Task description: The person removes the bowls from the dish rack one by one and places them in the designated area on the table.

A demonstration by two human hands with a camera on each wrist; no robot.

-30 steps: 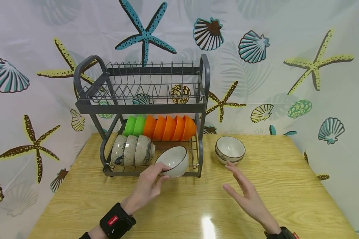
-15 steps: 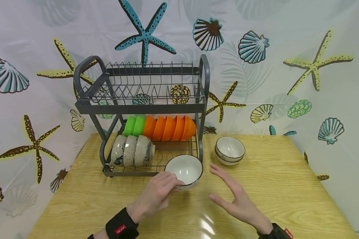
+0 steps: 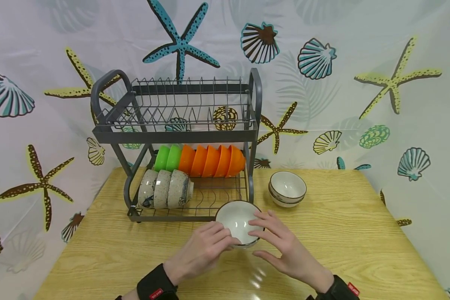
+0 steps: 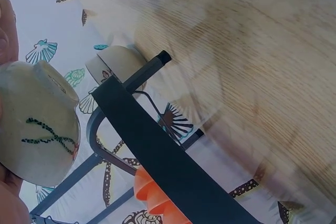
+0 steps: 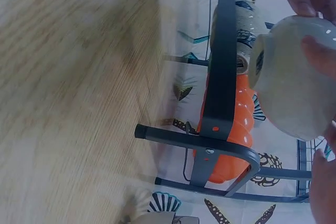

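Note:
A white bowl [image 3: 235, 221] with a dark rim is tilted with its inside facing up and toward me, in front of the rack's lower right. My left hand [image 3: 206, 250] pinches its near left rim. My right hand [image 3: 285, 246] reaches over the right rim, fingers spread across the opening and thumb apart below. In the left wrist view the bowl's outside [image 4: 39, 124] shows a dark sprig pattern. From the right wrist view the pale underside and foot of the bowl [image 5: 294, 77] show between the two hands.
The two-tier grey dish rack [image 3: 176, 136] holds green bowls [image 3: 168, 158] and several orange bowls [image 3: 211, 161] behind three speckled patterned bowls [image 3: 163, 189] on its lower tier. Right of the rack, two stacked white bowls [image 3: 288, 186] stand on the wooden table [image 3: 341, 221].
My left hand has drawn the white bowl out of the rack's lower tier, toward me and to the right. My right hand has moved left from beside the stacked bowls to the held bowl.

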